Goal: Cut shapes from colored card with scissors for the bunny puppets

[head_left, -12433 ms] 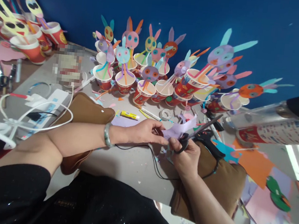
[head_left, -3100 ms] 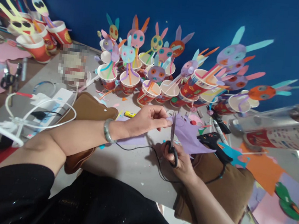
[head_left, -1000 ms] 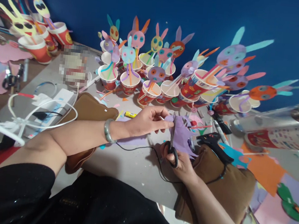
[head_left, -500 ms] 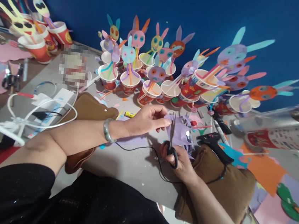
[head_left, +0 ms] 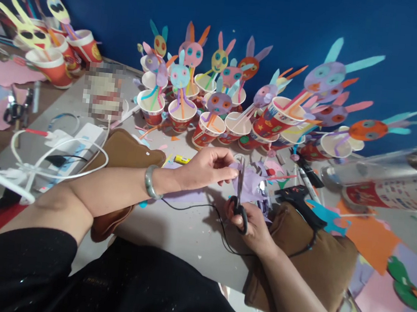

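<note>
Near the middle of the view, my left hand (head_left: 209, 167) pinches the left edge of a piece of purple paper (head_left: 252, 186) between thumb and fingers. A bangle circles that wrist. My right hand (head_left: 251, 225) grips black-handled scissors (head_left: 240, 210), fingers in the loops. The blades point away from me and lie across the purple paper close to my left fingertips; they look nearly closed. Another flat purple sheet (head_left: 189, 195) lies on the table under my left wrist.
Several paper cups (head_left: 181, 116) with paper rabbit heads line the blue wall. A black glue gun (head_left: 302, 203) and a brown cushion (head_left: 317, 252) are at right, another brown cushion (head_left: 126, 155) at left. White cables (head_left: 71, 144) and a power strip (head_left: 78, 150) lie farther left.
Almost nothing differs. The purple paper at the scissor blades has shifted slightly, while both hands stay in nearly the same place.
</note>
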The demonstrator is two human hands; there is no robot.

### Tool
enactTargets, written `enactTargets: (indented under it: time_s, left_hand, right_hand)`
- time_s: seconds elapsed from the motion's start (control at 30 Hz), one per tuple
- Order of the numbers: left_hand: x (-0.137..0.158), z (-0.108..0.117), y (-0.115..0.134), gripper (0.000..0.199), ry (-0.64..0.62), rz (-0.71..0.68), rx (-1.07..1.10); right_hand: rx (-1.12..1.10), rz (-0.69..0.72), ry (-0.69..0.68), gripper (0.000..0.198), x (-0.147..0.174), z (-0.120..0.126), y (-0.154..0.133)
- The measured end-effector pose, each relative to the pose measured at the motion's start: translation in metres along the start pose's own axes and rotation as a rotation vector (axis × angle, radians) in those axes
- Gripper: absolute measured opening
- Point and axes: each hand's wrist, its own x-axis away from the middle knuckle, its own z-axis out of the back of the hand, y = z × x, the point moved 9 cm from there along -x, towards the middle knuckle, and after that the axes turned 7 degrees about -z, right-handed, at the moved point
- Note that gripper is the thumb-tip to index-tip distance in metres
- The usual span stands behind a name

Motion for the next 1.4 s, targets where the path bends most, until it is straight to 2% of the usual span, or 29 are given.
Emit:
enactTargets:
  time_s: [0.83,1.13,1.4]
  left_hand:
    - [0.001,0.002,0.003,0.018,0.027,0.002,-0.049]
    - [0.0,0.002,0.003,0.017,0.027,0.009,-0.048]
    - [0.001,0.001,0.0,0.016,0.011,0.025,-0.043]
  right_hand:
    - [0.007,-0.028,0.04,0.068,-0.002,0.004,-0.008]
    - [0.051,-0.039,0.09,0.055,-0.002,0.008,-0.01]
    - [0.012,-0.055,0.064,0.053,-0.003,0.005,-0.007]
